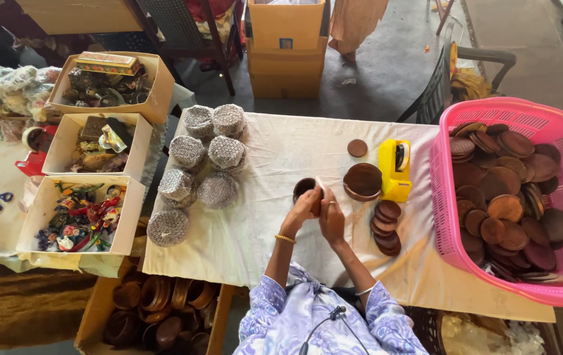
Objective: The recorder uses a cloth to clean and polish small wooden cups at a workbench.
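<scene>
Both hands meet over the middle of the counter [262, 230]: the left hand [301, 210] is closed around a small dark wooden cup [304, 189], and the right hand [331, 213] presses against it from the other side, pinching what looks like a pale strip at the cup's rim, though that strip is too small to tell for sure. Just right of the hands lie a wooden dish [362, 181], a yellow tape dispenser [394, 169] and a short row of wooden discs [387, 227]; farther right stands a pink basket [439, 197] heaped with more discs. To the left of the hands sit wrapped bundles [206, 158] in mesh. The step in hand looks like fixing or wrapping the cup. The next move would seem to call for a steady grip by the left hand while the right smooths the strip down.
</scene>
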